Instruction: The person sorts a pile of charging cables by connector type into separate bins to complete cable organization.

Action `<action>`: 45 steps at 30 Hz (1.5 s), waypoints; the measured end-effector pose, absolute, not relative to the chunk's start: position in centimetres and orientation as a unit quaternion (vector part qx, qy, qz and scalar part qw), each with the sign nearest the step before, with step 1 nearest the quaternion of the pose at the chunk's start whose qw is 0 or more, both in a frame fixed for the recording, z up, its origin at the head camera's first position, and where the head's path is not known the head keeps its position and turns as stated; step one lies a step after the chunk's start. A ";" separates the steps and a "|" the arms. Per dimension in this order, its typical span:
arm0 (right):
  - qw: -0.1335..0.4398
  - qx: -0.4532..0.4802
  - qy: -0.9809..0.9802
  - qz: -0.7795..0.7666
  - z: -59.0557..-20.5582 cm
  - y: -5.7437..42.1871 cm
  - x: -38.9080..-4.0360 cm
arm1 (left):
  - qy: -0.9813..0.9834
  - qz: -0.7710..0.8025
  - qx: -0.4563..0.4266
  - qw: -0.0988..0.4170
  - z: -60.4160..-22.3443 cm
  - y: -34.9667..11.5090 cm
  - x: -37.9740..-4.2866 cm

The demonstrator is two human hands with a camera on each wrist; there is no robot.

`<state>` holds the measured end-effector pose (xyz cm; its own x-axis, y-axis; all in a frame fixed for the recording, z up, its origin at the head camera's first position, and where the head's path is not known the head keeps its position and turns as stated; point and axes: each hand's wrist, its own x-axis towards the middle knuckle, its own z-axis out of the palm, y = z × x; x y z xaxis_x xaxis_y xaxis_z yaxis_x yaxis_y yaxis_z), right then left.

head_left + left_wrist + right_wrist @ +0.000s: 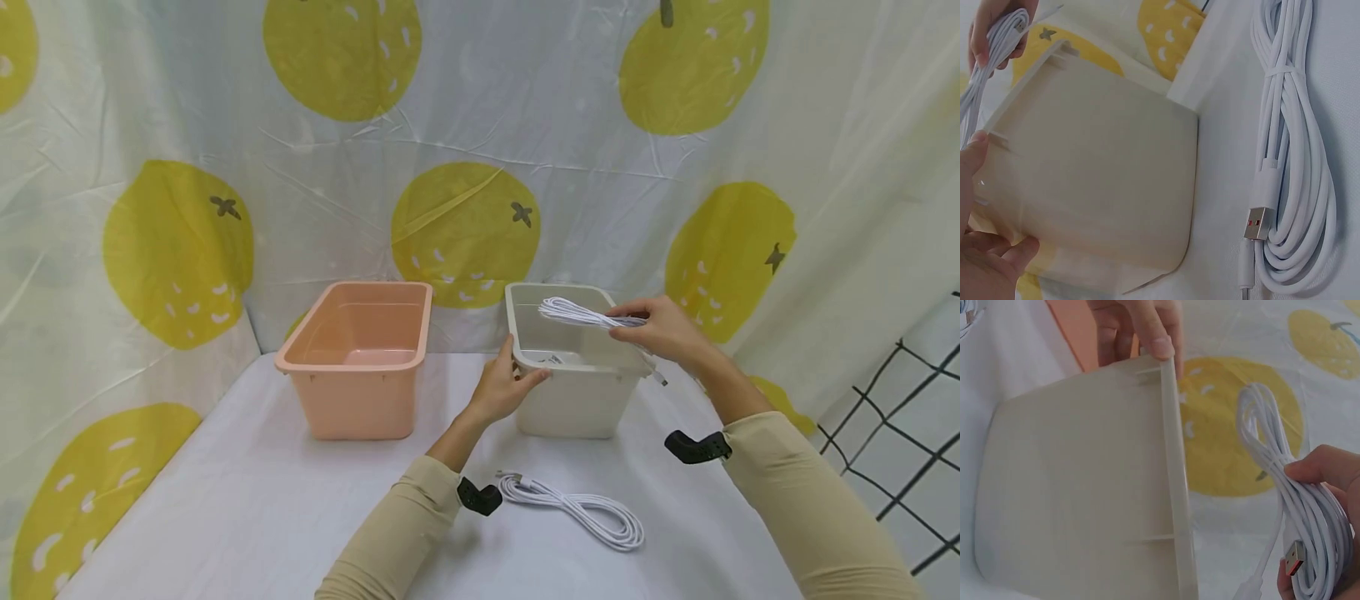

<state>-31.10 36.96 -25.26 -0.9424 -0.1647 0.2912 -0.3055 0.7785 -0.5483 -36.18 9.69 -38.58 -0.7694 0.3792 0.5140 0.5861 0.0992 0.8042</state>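
Observation:
A coiled white USB cable [573, 312] is pinched in my right hand [663, 332], held over the open top of the grey-white bin [567, 404]. Its metal USB plug [1295, 557] shows beside the fingers in the right wrist view. My left hand [501, 385] grips the bin at its near left corner, thumb on the front rim and fingers along the left side. On the table in front of the bin lies a second coiled white cable [592, 510], tied in the middle, its USB plug [1257, 224] plain in the left wrist view.
To the left of the grey-white bin stands an orange-pink bin [360, 404] of similar shape. Both are on a white-covered table [247, 500]. Behind them hangs a curtain [330, 192] with yellow fruit prints. A black wire grid [892, 425] is at the right edge.

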 end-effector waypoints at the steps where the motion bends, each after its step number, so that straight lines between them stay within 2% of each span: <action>1: 0.112 0.121 -0.937 0.309 -25.2 36.9 -31.4 | -0.738 -0.583 -0.327 0.090 -38.6 9.7 -36.2; 7: 0.095 0.093 -0.938 0.320 -24.8 36.0 -33.0 | -0.748 -0.573 -0.321 0.092 -38.6 9.4 -36.0; 22: 0.115 0.073 -0.932 0.335 -26.1 35.5 -36.2 | -0.750 -0.569 -0.325 0.094 -38.4 9.6 -35.9; 30: 0.079 0.080 -0.940 0.322 -26.4 35.2 -36.2 | -0.744 -0.577 -0.324 0.091 -38.3 9.6 -35.8; 45: 0.093 0.105 -0.939 0.315 -26.5 35.1 -35.1 | -0.751 -0.570 -0.322 0.091 -38.4 9.8 -35.9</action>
<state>-35.12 35.10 -26.48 -0.9609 -0.1378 0.2403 -0.2549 0.7796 -0.5721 -35.92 9.77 -38.36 -0.7758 0.3794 0.5042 0.5877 0.1436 0.7962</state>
